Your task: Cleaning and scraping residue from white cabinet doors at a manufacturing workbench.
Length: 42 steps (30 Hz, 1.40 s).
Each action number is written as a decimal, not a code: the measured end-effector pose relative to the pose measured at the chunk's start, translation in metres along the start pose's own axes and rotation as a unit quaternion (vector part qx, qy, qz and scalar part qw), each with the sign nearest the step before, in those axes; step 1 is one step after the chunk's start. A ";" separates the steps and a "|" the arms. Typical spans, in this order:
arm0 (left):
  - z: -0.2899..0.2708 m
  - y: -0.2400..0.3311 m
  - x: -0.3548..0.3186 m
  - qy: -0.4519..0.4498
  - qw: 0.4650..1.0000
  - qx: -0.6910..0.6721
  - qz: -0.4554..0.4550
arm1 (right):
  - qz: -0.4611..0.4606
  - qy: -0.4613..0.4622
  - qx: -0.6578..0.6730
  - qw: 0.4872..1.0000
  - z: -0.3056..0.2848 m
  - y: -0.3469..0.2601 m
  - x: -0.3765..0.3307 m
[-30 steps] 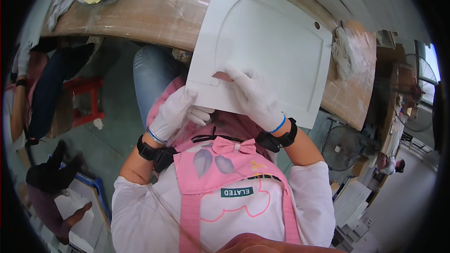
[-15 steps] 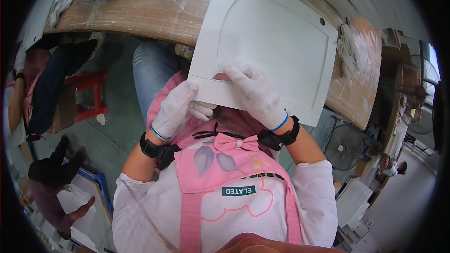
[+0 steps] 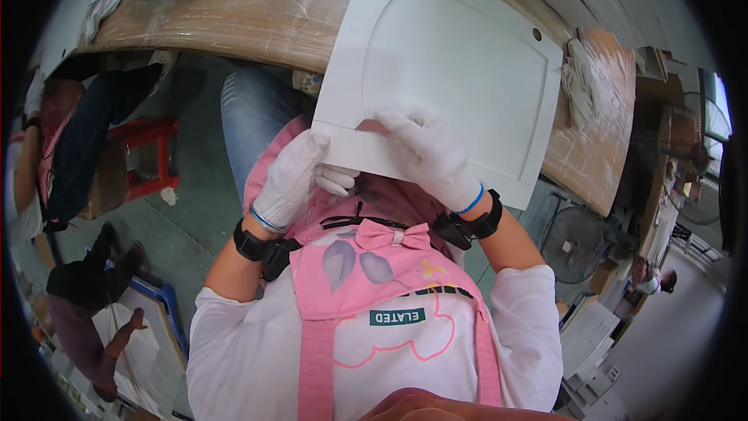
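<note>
White panel (image 3: pixel 460 70) overhanging the table (image 3: pixel 210 25), left hand (image 3: pixel 293 178) clamped on its near edge, right hand (image 3: pixel 430 152) closed on a reddish pad (image 3: pixel 372 125), and a slack left grip could tip it!

From here I can see the right hand (image 3: pixel 427 150) has drawn its reddish-brown pad (image 3: pixel 372 125) a little toward the white panel's (image 3: pixel 463 62) near edge, onto the seam line. Behind, a co-worker's hand (image 3: pixel 138 319) has shifted closer to their feet.
</note>
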<state>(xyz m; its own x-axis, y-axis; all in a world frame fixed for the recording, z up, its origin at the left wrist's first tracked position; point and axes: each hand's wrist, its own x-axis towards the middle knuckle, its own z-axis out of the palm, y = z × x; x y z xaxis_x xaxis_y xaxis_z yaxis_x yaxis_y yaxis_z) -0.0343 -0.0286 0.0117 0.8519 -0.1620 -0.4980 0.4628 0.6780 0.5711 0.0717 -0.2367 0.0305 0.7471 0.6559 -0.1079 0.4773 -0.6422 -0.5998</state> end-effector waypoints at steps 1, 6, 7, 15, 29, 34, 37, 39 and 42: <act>0.000 0.003 0.001 -0.028 1.000 -0.005 -0.002 | -0.035 0.025 -0.028 0.999 -0.005 -0.002 0.000; -0.003 0.001 0.002 -0.042 0.999 -0.019 -0.013 | -0.072 0.042 -0.056 0.995 -0.006 -0.007 0.001; -0.006 0.001 0.002 -0.047 0.999 -0.022 -0.014 | -0.083 0.044 -0.070 0.993 -0.007 -0.008 0.002; -0.007 -0.001 0.002 -0.044 0.999 -0.027 -0.015 | -0.130 0.059 -0.053 0.988 -0.009 -0.004 0.002; -0.011 -0.003 0.003 -0.032 0.999 -0.027 -0.024 | -0.052 0.039 -0.095 0.993 -0.002 -0.005 0.003; -0.013 -0.004 0.004 -0.031 0.999 -0.004 -0.012 | -0.046 0.082 -0.083 0.992 0.001 -0.003 0.002; -0.020 -0.008 0.005 -0.028 0.999 -0.010 -0.014 | -0.065 0.050 -0.092 0.992 -0.008 -0.010 0.003; -0.025 -0.011 0.007 -0.037 0.998 -0.035 -0.023 | -0.073 0.036 -0.101 0.992 -0.011 -0.012 0.002; -0.021 -0.009 0.007 -0.042 0.998 -0.043 -0.024 | -0.059 0.055 -0.117 0.990 -0.007 -0.007 -0.002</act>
<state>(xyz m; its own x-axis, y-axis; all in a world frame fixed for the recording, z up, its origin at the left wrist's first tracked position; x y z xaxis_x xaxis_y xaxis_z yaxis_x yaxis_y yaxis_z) -0.0374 -0.0210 -0.0108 0.8483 -0.2533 -0.4651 0.4844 0.7262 0.4879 0.0703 -0.2358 0.0405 0.7195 0.6930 0.0458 0.6486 -0.6470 -0.4009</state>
